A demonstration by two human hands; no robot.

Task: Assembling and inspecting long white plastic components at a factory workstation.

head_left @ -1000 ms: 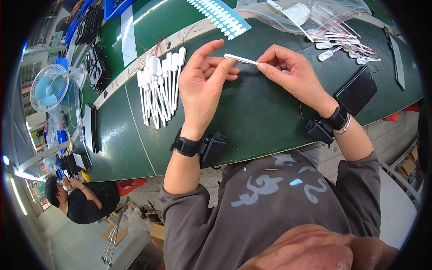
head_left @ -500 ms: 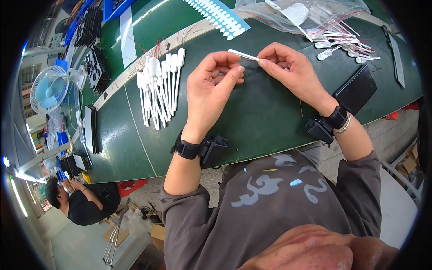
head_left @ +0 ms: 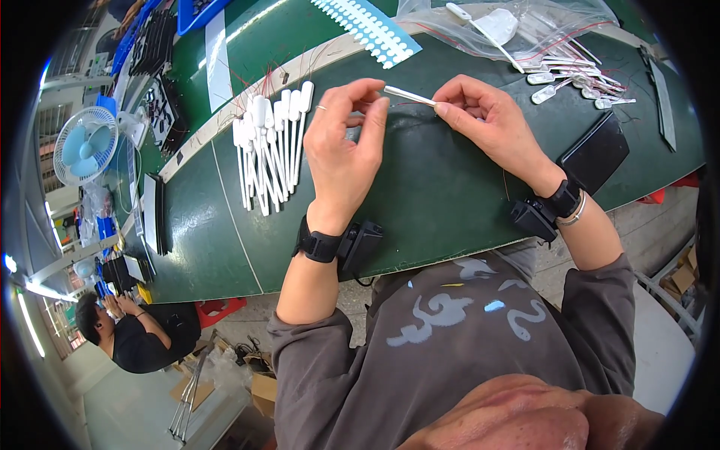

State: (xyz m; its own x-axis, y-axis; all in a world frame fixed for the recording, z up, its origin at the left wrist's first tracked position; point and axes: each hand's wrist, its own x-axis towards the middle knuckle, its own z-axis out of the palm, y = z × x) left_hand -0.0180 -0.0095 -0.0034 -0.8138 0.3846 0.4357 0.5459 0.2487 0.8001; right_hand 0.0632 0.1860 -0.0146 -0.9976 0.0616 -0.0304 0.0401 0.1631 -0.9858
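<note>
A slim white plastic stick point(head_left: 409, 95) is pinched at its right end between the thumb and index finger of my right hand point(head_left: 491, 124). From that end a thin dark reddish wire point(head_left: 412, 104) runs leftward below the stick to my left fingertips. My left hand point(head_left: 346, 142) is curled, its thumb raised against the other fingers at the wire; the contact itself is small and partly hidden. To the left lies a bundle of white paddle-headed sticks point(head_left: 274, 154), with thin wires at their far ends. More such pieces with clear heads point(head_left: 574, 82) lie at the far right.
A clear plastic bag point(head_left: 517, 26) and a light-blue sheet of white stickers point(head_left: 367, 30) lie on the far side of the green table point(head_left: 442, 202). A flat black rectangular object point(head_left: 596, 154) is at right. Another person point(head_left: 142, 334) sits at far left, near a fan point(head_left: 85, 146).
My left hand has shifted left, away from the stick, and its thumb has risen. The wire below the stick now shows stretched leftward. My right hand stays almost in place, still pinching the stick.
</note>
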